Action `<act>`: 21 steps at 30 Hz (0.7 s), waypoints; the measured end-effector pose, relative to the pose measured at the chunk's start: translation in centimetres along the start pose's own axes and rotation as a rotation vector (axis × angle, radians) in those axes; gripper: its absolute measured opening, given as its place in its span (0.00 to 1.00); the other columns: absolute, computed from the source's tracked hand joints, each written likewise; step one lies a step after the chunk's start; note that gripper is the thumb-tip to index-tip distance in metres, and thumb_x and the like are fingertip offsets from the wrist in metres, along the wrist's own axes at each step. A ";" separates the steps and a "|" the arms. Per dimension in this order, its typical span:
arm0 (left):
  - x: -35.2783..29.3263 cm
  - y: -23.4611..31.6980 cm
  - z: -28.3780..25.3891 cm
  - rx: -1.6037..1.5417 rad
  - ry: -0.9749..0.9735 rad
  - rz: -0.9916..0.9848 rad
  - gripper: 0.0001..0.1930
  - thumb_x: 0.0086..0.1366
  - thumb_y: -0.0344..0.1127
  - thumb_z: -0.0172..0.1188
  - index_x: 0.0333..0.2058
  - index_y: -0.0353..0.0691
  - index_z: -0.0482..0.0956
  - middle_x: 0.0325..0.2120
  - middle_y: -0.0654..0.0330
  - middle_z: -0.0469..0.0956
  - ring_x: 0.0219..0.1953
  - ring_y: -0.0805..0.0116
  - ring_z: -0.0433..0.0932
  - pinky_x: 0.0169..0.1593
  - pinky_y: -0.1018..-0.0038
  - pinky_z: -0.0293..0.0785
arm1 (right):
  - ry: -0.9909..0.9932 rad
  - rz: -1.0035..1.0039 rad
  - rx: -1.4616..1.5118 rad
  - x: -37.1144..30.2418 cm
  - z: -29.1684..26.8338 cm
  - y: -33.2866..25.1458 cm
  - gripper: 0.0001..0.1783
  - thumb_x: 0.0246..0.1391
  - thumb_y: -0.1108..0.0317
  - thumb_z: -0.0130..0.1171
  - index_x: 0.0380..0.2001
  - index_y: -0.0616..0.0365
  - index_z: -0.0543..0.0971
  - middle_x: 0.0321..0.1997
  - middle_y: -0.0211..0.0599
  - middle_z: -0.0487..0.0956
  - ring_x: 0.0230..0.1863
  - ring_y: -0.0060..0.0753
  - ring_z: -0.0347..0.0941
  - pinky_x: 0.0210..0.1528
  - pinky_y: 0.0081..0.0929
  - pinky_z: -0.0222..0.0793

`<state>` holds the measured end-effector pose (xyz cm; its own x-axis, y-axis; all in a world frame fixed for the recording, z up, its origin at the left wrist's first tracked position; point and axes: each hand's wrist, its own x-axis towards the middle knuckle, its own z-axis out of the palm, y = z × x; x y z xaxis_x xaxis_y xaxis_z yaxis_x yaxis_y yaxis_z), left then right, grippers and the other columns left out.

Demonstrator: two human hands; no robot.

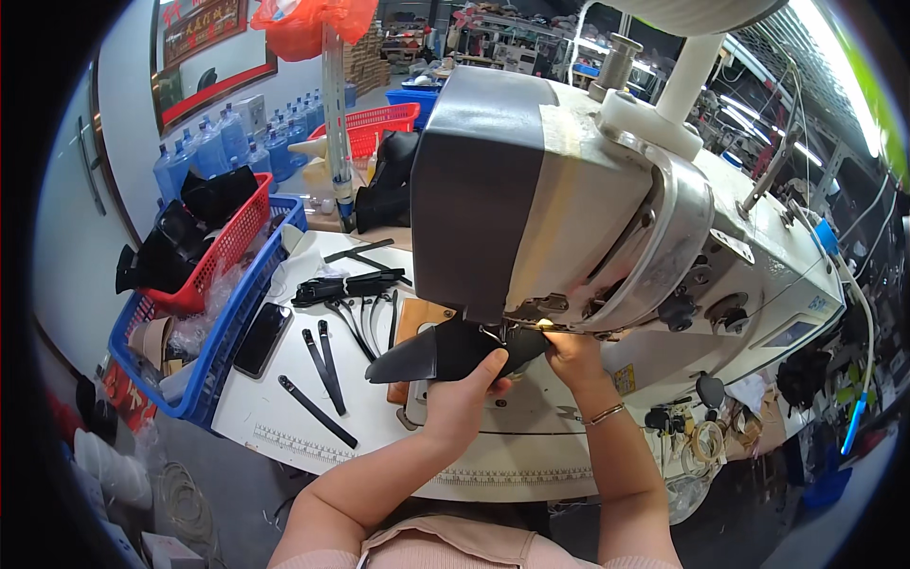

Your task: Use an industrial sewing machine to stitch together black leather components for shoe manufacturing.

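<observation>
A black pointed shoe upper (409, 357) lies at the needle of a large industrial sewing machine (479, 185), its toe aimed left. My left hand (466, 396) grips the near side of the upper, thumb on top and fingers underneath. On the far right end of the upper, my right hand (573, 358) is closed over its edge, close under the machine head. A small lamp (544, 324) lights the spot by the needle. The machine head hides part of the stitching area and some of my right fingers.
Left of the machine, several black straps (318, 412), a bundle of straps (349, 285) and a phone (263, 339) rest on the white table (379, 455). A blue basket (204, 379) bears a red basket (227, 232) of black uppers. Thread and cables hang at right.
</observation>
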<state>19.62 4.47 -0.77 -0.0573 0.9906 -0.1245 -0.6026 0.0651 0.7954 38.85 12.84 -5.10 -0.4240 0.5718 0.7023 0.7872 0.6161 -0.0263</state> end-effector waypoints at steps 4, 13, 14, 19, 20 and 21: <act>-0.3 0.0 -0.7 -0.043 -0.037 0.000 0.10 0.57 0.31 0.63 0.37 0.36 0.74 0.30 0.62 0.77 0.25 0.73 0.77 0.30 0.78 0.74 | 0.185 -0.220 -0.068 1.7 -3.2 -3.5 0.20 0.37 0.73 0.60 0.38 0.46 0.82 0.37 0.27 0.78 0.34 0.30 0.73 0.35 0.28 0.70; 0.0 0.9 -1.2 -0.033 -0.091 -0.033 0.09 0.57 0.29 0.62 0.36 0.37 0.75 0.29 0.62 0.77 0.25 0.74 0.77 0.31 0.78 0.74 | 0.280 -0.333 -0.155 1.8 -4.0 -4.5 0.20 0.37 0.74 0.59 0.39 0.46 0.80 0.35 0.28 0.75 0.32 0.30 0.69 0.33 0.26 0.71; 0.1 0.9 -1.2 -0.034 -0.088 -0.029 0.09 0.57 0.29 0.62 0.36 0.37 0.75 0.29 0.62 0.77 0.25 0.74 0.77 0.31 0.78 0.74 | 0.271 -0.318 -0.155 1.9 -4.0 -4.5 0.20 0.37 0.75 0.59 0.39 0.46 0.80 0.35 0.28 0.75 0.32 0.30 0.69 0.34 0.26 0.71; 0.7 1.1 -1.2 0.055 -0.111 -0.026 0.07 0.57 0.30 0.62 0.33 0.36 0.76 0.26 0.63 0.77 0.25 0.75 0.77 0.30 0.79 0.74 | 0.230 -0.267 -0.139 2.0 -3.9 -4.3 0.21 0.37 0.78 0.58 0.39 0.46 0.80 0.32 0.28 0.74 0.32 0.32 0.70 0.34 0.27 0.72; 0.6 1.2 -1.3 0.060 -0.115 -0.029 0.07 0.57 0.30 0.62 0.33 0.36 0.76 0.26 0.63 0.77 0.25 0.75 0.77 0.30 0.79 0.74 | 0.231 -0.259 -0.141 1.9 -3.8 -4.3 0.21 0.38 0.77 0.58 0.39 0.46 0.80 0.33 0.27 0.74 0.32 0.31 0.70 0.34 0.27 0.72; 0.4 1.3 -1.4 0.142 -0.136 -0.020 0.07 0.56 0.31 0.63 0.32 0.36 0.76 0.26 0.63 0.77 0.25 0.76 0.77 0.30 0.79 0.74 | 0.230 -0.249 -0.146 1.8 -3.8 -4.2 0.21 0.38 0.76 0.58 0.40 0.46 0.80 0.33 0.27 0.75 0.32 0.30 0.70 0.35 0.27 0.71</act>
<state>17.69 4.77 -0.67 0.0673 0.9955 -0.0671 -0.4836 0.0913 0.8705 36.49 9.27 -1.04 -0.5120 0.2665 0.8166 0.7349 0.6281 0.2558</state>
